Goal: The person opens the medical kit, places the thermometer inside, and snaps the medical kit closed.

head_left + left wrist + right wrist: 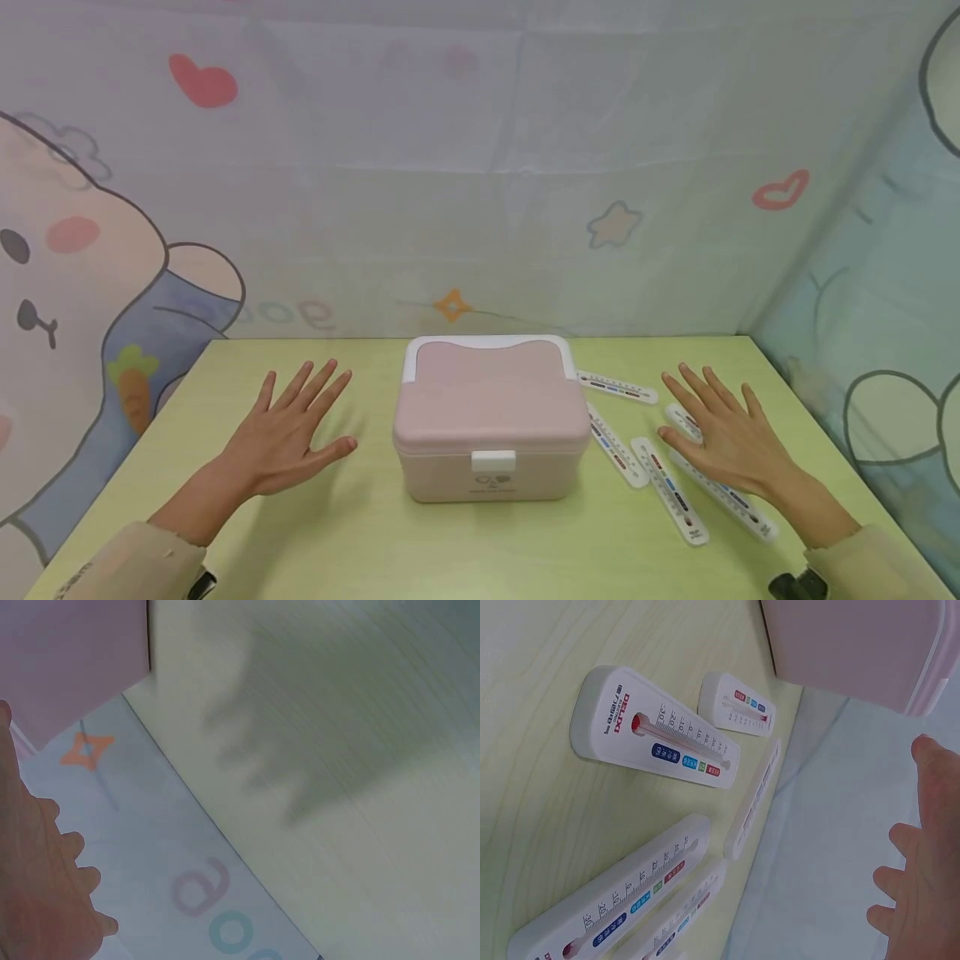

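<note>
A pink storage box (pixel 491 404) with a white latch (pixel 493 461) stands at the middle of the table, its lid closed. My left hand (pixel 288 442) hovers over the table left of the box, palm down and fingers spread, holding nothing. To the right, my right hand (pixel 727 442) is spread in the same way above several white wall thermometers and partly covers two of them. One thermometer (pixel 670 492) lies in front of that hand; another thermometer (pixel 617 446) sits beside the box. The right wrist view shows a thermometer (pixel 660 731) with its printed scale face up.
The light-green table (pixel 330 542) runs back to a printed cloth backdrop (pixel 360 183). More cloth (pixel 892 275) hangs along the right side. Behind the others, a thermometer (pixel 618 387) lies by the box's back right corner. In the left wrist view, a hand shadow (pixel 315 720) falls on the table.
</note>
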A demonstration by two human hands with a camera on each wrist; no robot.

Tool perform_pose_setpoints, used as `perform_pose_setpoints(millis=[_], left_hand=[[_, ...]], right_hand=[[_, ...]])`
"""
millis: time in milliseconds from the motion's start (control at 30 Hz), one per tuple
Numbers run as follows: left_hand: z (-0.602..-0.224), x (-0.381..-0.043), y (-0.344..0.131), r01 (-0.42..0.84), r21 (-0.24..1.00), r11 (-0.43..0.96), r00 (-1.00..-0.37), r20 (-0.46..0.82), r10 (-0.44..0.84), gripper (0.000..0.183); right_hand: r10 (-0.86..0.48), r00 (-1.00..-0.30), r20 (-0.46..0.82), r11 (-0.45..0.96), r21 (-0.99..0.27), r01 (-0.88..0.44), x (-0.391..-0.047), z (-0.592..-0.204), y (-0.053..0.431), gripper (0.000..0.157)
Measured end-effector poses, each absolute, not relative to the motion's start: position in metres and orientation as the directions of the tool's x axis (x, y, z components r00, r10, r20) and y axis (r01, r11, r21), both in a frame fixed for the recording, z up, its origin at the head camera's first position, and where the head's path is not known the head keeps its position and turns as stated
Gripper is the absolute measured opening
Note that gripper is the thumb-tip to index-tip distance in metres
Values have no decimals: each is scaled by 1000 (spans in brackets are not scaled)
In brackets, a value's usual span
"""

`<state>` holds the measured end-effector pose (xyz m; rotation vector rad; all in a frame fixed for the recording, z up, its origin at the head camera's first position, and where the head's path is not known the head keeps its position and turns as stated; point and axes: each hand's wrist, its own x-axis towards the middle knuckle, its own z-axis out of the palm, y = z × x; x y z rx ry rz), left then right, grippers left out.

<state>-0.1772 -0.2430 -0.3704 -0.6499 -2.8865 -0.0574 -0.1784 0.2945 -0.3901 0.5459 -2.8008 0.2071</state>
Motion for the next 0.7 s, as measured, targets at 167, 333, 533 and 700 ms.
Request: perform_pose_setpoints(millis=[167, 333, 533, 700], left_hand=[[-371, -178, -243, 428, 1, 904, -887, 191, 420, 80], [-370, -178, -244, 428, 13, 903, -888, 193, 418, 80], [-370, -179, -243, 423, 41, 905, -893, 185, 410, 79], [-369, -178, -242, 419, 90, 904, -898, 192, 397, 77]], right_hand=[[-346, -887, 307, 918, -84, -387, -178, -391, 295, 69], [-340, -886, 315, 919, -88, -384, -177, -391, 295, 68], [-330, -890, 315, 919, -111, -379, -177, -392, 296, 68], [-330, -883, 334, 913, -125, -388, -177, -392, 296, 68]])
